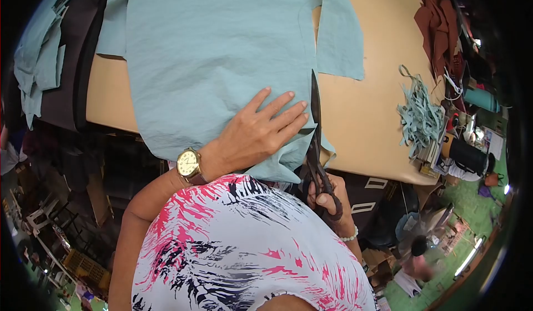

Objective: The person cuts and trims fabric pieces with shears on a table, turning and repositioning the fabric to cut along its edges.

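A large sheet of light blue-green fabric [216, 44] lies over the table and hangs past its front edge. My left hand [258, 128], with a gold-faced watch [189, 162] at the wrist, presses flat on the fabric with fingers spread. My right hand [333, 197] grips the handles of large dark scissors [315, 150] at the table's front edge. Their blades point away from me along the fabric's right edge, touching it. A narrower piece of the same fabric [340, 39] lies just right of the blade tips.
The tan tabletop [377, 122] runs along to the right. A tangled heap of blue-green fabric strips [420, 111] sits near its right end, with rust-brown cloth [438, 22] behind. Dark folded cloth [78, 61] lies at left. Another person [417, 255] is at lower right.
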Demonstrator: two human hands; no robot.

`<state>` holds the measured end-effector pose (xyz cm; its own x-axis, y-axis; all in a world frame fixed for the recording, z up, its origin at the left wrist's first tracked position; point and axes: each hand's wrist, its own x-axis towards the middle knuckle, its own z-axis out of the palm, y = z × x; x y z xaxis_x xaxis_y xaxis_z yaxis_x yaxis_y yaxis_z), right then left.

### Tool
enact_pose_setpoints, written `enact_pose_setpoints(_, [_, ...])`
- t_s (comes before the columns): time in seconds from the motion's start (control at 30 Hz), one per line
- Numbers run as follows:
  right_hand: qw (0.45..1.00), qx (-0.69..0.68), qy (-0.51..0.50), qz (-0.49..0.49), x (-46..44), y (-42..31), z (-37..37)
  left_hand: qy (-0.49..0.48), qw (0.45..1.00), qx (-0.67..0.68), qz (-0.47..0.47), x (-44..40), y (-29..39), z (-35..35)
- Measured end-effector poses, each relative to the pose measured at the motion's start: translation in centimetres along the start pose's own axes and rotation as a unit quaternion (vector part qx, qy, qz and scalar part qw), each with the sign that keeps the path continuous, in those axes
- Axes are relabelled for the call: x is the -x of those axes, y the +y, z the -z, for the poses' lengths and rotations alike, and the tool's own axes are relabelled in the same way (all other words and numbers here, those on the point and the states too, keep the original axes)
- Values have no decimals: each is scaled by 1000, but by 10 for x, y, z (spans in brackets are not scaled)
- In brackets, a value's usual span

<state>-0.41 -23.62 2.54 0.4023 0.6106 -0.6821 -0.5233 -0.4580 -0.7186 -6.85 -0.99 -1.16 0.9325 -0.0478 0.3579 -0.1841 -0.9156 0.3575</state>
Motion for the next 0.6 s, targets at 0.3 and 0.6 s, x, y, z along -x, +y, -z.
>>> enact_pose_setpoints(0.3, [999, 15, 30, -19, 3, -6, -7, 3, 1000, -1, -3, 1, 0, -1])
enact_pose_setpoints(0.6, [999, 7, 26, -17, 10, -1, -5, -3, 1000, 0, -5, 2, 0, -2])
